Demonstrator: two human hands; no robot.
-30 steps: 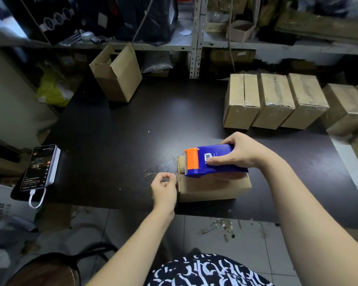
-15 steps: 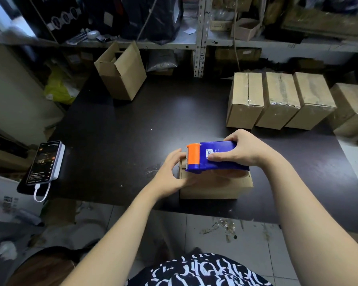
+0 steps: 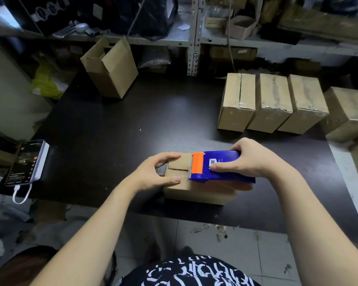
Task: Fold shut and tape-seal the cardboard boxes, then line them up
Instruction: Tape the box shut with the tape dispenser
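Observation:
A small cardboard box (image 3: 196, 191) lies near the front edge of the dark table (image 3: 116, 137), its top flaps folded down. My right hand (image 3: 250, 159) grips a blue tape dispenser (image 3: 223, 168) with an orange roller end, laid flat on the box top. My left hand (image 3: 155, 172) holds the box's left end, thumb and fingers curled over the flaps. A row of three taped boxes (image 3: 271, 104) stands at the back right, with more boxes (image 3: 347, 114) beyond them at the right edge.
An open, upright cardboard box (image 3: 110, 67) stands at the back left. A phone on a power bank (image 3: 27, 162) with a white cable lies at the table's left edge. Metal shelving (image 3: 192, 38) with clutter runs behind. Tape scraps litter the tiled floor (image 3: 219, 232).
My left hand has moved from in front of the box to grasp its left end. The dispenser has slid rightward along the box top, uncovering the left flaps.

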